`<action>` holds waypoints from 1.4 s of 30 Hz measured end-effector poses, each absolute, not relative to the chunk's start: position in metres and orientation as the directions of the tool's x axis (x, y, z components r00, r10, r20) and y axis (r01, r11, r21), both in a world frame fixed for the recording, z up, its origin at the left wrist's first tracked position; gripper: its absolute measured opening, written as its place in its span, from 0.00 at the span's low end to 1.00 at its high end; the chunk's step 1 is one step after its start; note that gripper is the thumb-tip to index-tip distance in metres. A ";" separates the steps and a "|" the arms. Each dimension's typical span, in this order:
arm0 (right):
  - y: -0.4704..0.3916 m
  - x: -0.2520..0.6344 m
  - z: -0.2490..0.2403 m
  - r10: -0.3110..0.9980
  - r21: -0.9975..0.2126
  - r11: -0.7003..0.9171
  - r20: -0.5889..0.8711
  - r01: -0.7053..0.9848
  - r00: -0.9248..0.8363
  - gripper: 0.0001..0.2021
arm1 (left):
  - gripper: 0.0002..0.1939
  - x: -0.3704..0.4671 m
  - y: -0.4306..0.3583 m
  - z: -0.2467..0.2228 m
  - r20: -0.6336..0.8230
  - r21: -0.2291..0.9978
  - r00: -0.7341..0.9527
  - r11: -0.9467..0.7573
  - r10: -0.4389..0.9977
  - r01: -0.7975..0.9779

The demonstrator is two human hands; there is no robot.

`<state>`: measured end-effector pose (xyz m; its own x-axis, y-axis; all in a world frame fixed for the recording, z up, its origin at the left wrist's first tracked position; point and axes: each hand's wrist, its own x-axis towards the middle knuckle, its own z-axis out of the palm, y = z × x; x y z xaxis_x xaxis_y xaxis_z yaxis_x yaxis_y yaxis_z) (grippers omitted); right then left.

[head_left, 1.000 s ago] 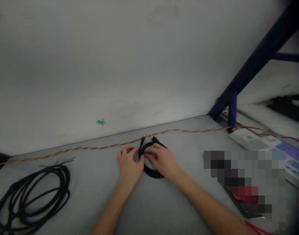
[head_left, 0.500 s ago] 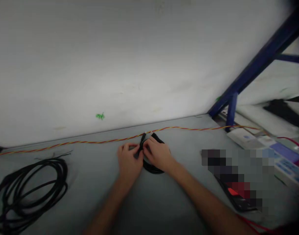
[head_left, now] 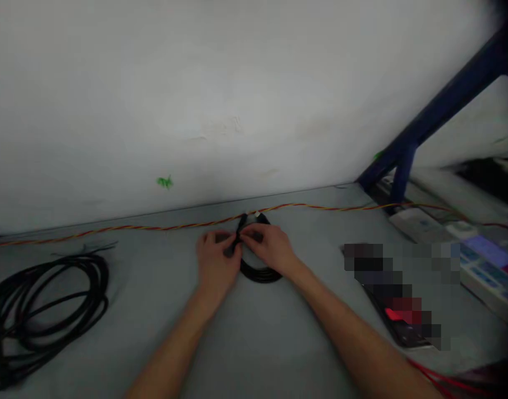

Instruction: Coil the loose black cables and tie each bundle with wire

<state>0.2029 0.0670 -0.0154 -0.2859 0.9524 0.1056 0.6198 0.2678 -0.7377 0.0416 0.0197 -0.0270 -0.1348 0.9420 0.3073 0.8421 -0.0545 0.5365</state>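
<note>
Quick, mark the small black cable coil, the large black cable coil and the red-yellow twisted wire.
Small black cable coil (head_left: pixel 262 275), head view: on its lower arc.
Large black cable coil (head_left: pixel 101 280), head view: on its right strands.
Red-yellow twisted wire (head_left: pixel 291 205), head view: on its middle stretch.

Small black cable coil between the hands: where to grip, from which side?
Probably the near arc of the small black cable coil, from the person's side: its strands bunch together there, uncovered, while the left hand and the right hand crowd its left and right sides.
</note>
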 end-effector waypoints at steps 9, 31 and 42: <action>0.078 0.202 -0.025 0.968 -0.901 0.081 -0.030 0.426 -0.250 0.14 | 0.12 0.043 0.020 -0.010 0.167 0.560 -0.185 0.061 0.968 0.826; 0.082 0.201 -0.022 0.976 -0.910 -0.055 -0.136 0.410 -0.172 0.17 | 0.13 0.042 0.019 -0.014 0.171 0.699 -0.216 0.036 0.961 0.714; 0.079 0.199 -0.016 0.982 -0.861 -0.068 -0.148 0.505 -0.121 0.16 | 0.14 0.043 0.019 -0.013 0.153 0.697 -0.217 0.050 0.964 0.716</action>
